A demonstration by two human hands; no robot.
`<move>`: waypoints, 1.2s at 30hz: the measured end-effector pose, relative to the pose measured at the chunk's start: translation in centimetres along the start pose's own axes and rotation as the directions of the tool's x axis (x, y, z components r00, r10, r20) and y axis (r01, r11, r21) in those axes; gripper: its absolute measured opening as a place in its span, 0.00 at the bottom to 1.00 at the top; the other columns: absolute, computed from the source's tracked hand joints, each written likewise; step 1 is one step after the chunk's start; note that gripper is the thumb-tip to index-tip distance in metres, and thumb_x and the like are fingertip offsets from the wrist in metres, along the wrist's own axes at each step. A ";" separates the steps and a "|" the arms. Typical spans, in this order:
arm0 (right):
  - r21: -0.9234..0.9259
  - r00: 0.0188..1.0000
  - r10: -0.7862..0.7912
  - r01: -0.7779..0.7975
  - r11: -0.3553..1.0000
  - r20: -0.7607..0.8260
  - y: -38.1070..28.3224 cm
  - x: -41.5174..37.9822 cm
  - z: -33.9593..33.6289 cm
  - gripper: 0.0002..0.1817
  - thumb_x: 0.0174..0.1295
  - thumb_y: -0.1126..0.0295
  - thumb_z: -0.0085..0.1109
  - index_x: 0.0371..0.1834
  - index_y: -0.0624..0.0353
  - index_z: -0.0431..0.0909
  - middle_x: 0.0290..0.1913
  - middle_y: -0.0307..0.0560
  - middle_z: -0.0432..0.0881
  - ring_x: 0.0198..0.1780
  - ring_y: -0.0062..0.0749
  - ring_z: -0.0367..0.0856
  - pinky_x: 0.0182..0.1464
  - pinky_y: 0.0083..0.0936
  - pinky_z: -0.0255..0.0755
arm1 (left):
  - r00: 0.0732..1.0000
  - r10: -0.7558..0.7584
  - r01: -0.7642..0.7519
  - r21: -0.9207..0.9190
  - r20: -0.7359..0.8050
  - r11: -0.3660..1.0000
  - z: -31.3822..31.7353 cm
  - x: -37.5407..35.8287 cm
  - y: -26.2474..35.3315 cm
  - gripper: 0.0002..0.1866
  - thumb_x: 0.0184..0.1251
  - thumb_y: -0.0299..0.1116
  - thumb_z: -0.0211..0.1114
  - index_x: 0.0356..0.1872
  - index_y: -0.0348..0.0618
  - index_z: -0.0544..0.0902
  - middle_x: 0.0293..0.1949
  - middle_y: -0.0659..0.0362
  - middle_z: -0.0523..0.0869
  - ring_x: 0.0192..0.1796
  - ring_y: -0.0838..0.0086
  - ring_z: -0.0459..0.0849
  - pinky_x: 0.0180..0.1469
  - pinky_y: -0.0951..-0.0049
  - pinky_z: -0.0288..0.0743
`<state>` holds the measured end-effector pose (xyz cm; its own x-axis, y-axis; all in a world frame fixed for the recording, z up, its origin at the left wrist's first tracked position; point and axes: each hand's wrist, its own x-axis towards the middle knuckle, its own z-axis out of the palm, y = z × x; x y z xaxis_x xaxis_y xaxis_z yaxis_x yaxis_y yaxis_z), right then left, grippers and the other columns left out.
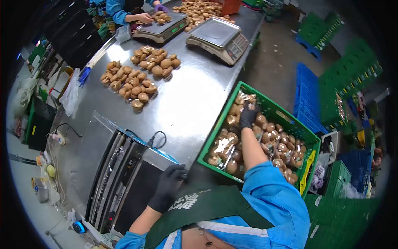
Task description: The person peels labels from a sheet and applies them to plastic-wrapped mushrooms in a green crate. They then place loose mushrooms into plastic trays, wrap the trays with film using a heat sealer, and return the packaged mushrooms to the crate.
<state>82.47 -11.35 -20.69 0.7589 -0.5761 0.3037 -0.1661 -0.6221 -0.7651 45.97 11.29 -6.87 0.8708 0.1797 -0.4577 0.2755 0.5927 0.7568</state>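
Observation:
My right hand [248, 116], in a black glove, reaches into a green crate [280, 113] at its far side. Its fingers are closed on a film-wrapped pack of mushrooms [245, 98]. More wrapped mushroom packs [271, 139] fill the crate around it; one nearer pack [224, 149] shines under the light. My left hand [169, 184], also black-gloved, hovers near the right edge of a film-wrapping machine [120, 178]. Its fingers are curled in, with nothing visible in them.
Two groups of mushrooms [128, 83] lie on the steel table [186, 103]. Beyond stand a scale [215, 33] and a second scale [159, 29], where another person's hand [145, 18] handles mushrooms. A black cable [156, 139] curls beside the machine. Blue crates [309, 99] stand right.

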 end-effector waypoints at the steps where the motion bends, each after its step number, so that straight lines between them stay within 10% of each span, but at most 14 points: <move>1: -0.122 0.997 0.054 -0.047 0.991 0.057 -2.9 -1.1 -3.0 0.42 0.56 0.49 0.55 0.65 0.64 0.48 0.64 0.67 0.54 0.64 0.58 0.57 0.64 0.38 0.53 | 1.000 -0.015 0.015 -0.024 -0.005 1.000 -0.1 0.4 0.2 0.11 0.65 0.24 0.49 0.46 0.32 0.74 0.40 0.54 0.79 0.38 0.76 0.77 0.45 0.76 0.71; 3: -0.233 0.919 -0.393 0.376 0.897 -0.030 -3.6 -1.4 -4.6 0.37 0.58 0.55 0.53 0.66 0.61 0.50 0.64 0.65 0.56 0.65 0.54 0.55 0.63 0.40 0.53 | 0.997 -0.072 0.069 -0.090 -0.032 0.994 -0.2 0.8 0.8 0.11 0.65 0.24 0.49 0.46 0.36 0.74 0.40 0.55 0.79 0.38 0.76 0.77 0.45 0.76 0.71; 6: -0.008 0.752 -0.659 0.659 0.752 -0.006 -9.1 -2.7 -4.8 0.26 0.58 0.71 0.52 0.60 0.65 0.61 0.61 0.58 0.62 0.63 0.49 0.59 0.63 0.36 0.53 | 0.996 0.040 -0.027 0.152 -0.084 0.988 -2.3 1.6 -0.5 0.11 0.64 0.25 0.50 0.45 0.31 0.73 0.39 0.55 0.79 0.42 0.74 0.77 0.49 0.77 0.70; 7: 0.606 0.807 -0.575 0.392 0.692 0.134 -14.4 -5.0 -4.7 0.23 0.56 0.76 0.51 0.57 0.66 0.64 0.58 0.56 0.67 0.61 0.43 0.63 0.62 0.34 0.55 | 0.991 0.066 -0.051 0.134 -0.114 0.990 -1.7 1.9 0.5 0.11 0.64 0.25 0.50 0.45 0.31 0.73 0.39 0.55 0.79 0.42 0.74 0.77 0.49 0.77 0.70; 9: 0.816 0.479 -0.786 0.216 0.536 0.390 -18.6 -9.2 0.8 0.21 0.55 0.78 0.52 0.55 0.62 0.68 0.54 0.51 0.72 0.57 0.38 0.69 0.61 0.30 0.57 | 0.978 -0.062 0.072 0.044 -0.201 0.996 0.1 1.1 3.1 0.12 0.63 0.25 0.50 0.45 0.32 0.74 0.39 0.55 0.79 0.43 0.75 0.78 0.48 0.77 0.71; 11: 0.844 0.030 -0.962 0.473 0.253 0.271 -24.6 -14.6 6.4 0.22 0.54 0.68 0.58 0.53 0.57 0.71 0.52 0.55 0.73 0.55 0.47 0.69 0.57 0.35 0.63 | 0.981 -0.070 0.079 0.042 -0.180 0.996 -0.5 1.7 2.5 0.13 0.62 0.27 0.50 0.46 0.33 0.75 0.39 0.55 0.80 0.41 0.76 0.79 0.46 0.76 0.72; 14: 0.770 -0.215 -0.936 0.632 0.084 0.278 -28.8 -21.0 13.5 0.28 0.55 0.52 0.54 0.59 0.48 0.67 0.59 0.55 0.65 0.59 0.52 0.63 0.62 0.45 0.53 | 0.996 -0.007 0.021 0.152 -0.088 0.988 -0.4 2.7 3.1 0.14 0.65 0.29 0.50 0.48 0.35 0.74 0.43 0.54 0.80 0.44 0.75 0.79 0.48 0.75 0.72; 25: 0.679 -0.238 -0.867 0.720 0.144 0.437 -25.9 -22.0 13.0 0.33 0.49 0.53 0.57 0.60 0.48 0.63 0.61 0.54 0.60 0.58 0.51 0.62 0.64 0.52 0.44 | 0.956 0.262 -0.181 0.435 -0.134 0.882 -2.4 8.8 3.4 0.17 0.62 0.31 0.57 0.52 0.39 0.73 0.46 0.56 0.79 0.50 0.73 0.75 0.54 0.73 0.67; 30: 0.593 -0.144 -0.850 0.774 0.222 0.507 -21.2 -17.9 7.6 0.35 0.48 0.51 0.58 0.60 0.50 0.63 0.63 0.53 0.58 0.61 0.49 0.58 0.64 0.53 0.42 | 0.632 0.729 -0.215 0.844 -0.264 0.491 -4.7 19.6 5.1 0.43 0.49 0.39 0.69 0.64 0.44 0.55 0.61 0.43 0.59 0.65 0.55 0.56 0.62 0.60 0.57; 33: 0.461 0.277 -0.762 0.659 0.594 0.586 -21.6 -14.1 7.5 0.37 0.51 0.50 0.58 0.62 0.56 0.61 0.64 0.55 0.56 0.61 0.51 0.60 0.61 0.43 0.54 | 0.647 0.528 0.137 0.765 -0.550 0.629 -4.0 24.2 5.9 0.54 0.38 0.50 0.73 0.66 0.46 0.50 0.60 0.38 0.59 0.61 0.47 0.59 0.63 0.57 0.54; 36: 0.396 -0.010 -0.403 0.208 0.894 0.915 -18.5 -12.2 11.5 0.35 0.52 0.50 0.58 0.61 0.56 0.64 0.61 0.59 0.61 0.58 0.50 0.65 0.57 0.37 0.62 | 0.752 0.415 0.129 0.733 -0.511 0.668 -4.1 26.4 5.2 0.57 0.32 0.59 0.72 0.67 0.52 0.51 0.63 0.37 0.52 0.63 0.43 0.54 0.64 0.55 0.51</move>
<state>83.52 13.33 -16.81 0.6355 0.7417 -0.2144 0.2590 -0.4664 -0.8458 68.74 22.31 -16.98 0.5613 0.7828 -0.2686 0.5947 -0.1558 0.7887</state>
